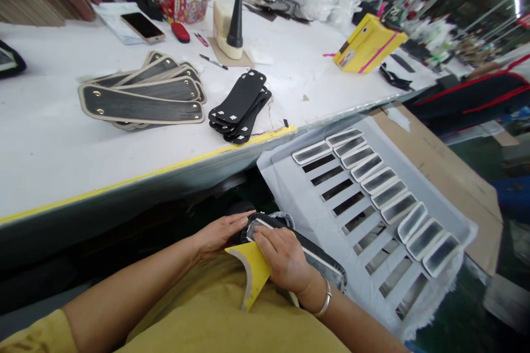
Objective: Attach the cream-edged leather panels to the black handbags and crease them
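In my lap lies a long black piece [321, 259] with a pale strip along its edge, possibly a bag part. My left hand [223, 231] grips its near end, thumb along the edge and the other fingers partly hidden behind it. My right hand [285, 259], with a bracelet at the wrist, is closed over the same end, fingertips pressed on its surface. A flat yellow piece [256, 270] with a curved, pale edge sticks out from under my right palm. How the fingers hold it is hidden.
On the white table [49, 154] lie grey panels with eyelets [143, 102], a black strap stack [240, 105], a phone [143, 26] and a yellow box [368, 47]. To the right, a grey slotted sheet [298, 198] bears several pale-edged strips [376, 181] beside cardboard [443, 160].
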Tool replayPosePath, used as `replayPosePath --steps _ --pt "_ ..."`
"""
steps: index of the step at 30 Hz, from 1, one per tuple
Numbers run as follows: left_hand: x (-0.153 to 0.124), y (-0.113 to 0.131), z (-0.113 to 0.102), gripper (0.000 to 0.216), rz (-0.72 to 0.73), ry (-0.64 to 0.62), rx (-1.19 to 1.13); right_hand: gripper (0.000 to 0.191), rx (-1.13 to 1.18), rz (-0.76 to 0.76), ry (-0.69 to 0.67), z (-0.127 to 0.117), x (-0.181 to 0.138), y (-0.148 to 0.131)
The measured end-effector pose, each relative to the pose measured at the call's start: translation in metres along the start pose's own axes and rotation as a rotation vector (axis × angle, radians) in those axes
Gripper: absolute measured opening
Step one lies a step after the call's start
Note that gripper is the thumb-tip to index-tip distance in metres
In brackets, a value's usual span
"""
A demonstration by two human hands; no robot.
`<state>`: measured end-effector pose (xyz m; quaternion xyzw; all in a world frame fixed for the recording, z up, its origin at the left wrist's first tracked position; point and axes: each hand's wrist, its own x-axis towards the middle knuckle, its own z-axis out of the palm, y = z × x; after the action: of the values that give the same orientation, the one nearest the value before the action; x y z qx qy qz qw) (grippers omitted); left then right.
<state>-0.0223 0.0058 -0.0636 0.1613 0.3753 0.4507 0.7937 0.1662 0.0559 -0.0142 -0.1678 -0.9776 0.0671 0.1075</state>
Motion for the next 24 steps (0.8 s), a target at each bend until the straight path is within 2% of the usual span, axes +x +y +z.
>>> replayPosePath --steps 2,7,11,12,14,17,18,19,21,24 --pt "0.004 0.002 -0.004 0.055 -0.037 -0.016 0.045 0.028 0.004 -0.001 -0.011 0.001 0.000 0.001" --pt "0.007 0.017 -0.008 0.047 0.026 0.017 0.489 0.029 0.009 0.020 -0.009 0.002 0.002 -0.001" --pt "0.002 0.028 -0.001 0.049 -0.023 0.061 0.648 0.032 0.139 0.073 0.111 -0.005 0.000 0.001" --pt "0.001 0.031 0.001 0.050 -0.049 0.074 0.667 0.032 0.212 0.132 0.161 -0.008 0.000 0.002" --pt "-0.003 0.034 0.003 0.051 -0.082 0.090 0.692 0.027 0.402 0.359 0.309 -0.016 0.002 0.006" --pt "-0.006 0.034 0.005 0.050 -0.056 0.110 0.682 0.016 0.822 0.795 0.665 -0.030 0.017 0.011" --pt "-0.007 0.033 0.006 0.048 -0.031 0.135 0.672 0.015 0.987 0.890 0.771 -0.034 0.025 0.011" --pt "-0.008 0.030 0.007 0.047 0.001 0.172 0.661 0.015 1.152 0.939 0.840 -0.036 0.034 0.010" --pt "-0.009 0.023 0.011 0.044 0.053 0.271 0.607 0.017 1.401 0.955 0.888 -0.036 0.052 0.004" --pt "-0.012 0.012 0.017 0.047 0.029 0.377 0.397 0.023 1.548 0.939 0.865 -0.021 0.076 -0.007"
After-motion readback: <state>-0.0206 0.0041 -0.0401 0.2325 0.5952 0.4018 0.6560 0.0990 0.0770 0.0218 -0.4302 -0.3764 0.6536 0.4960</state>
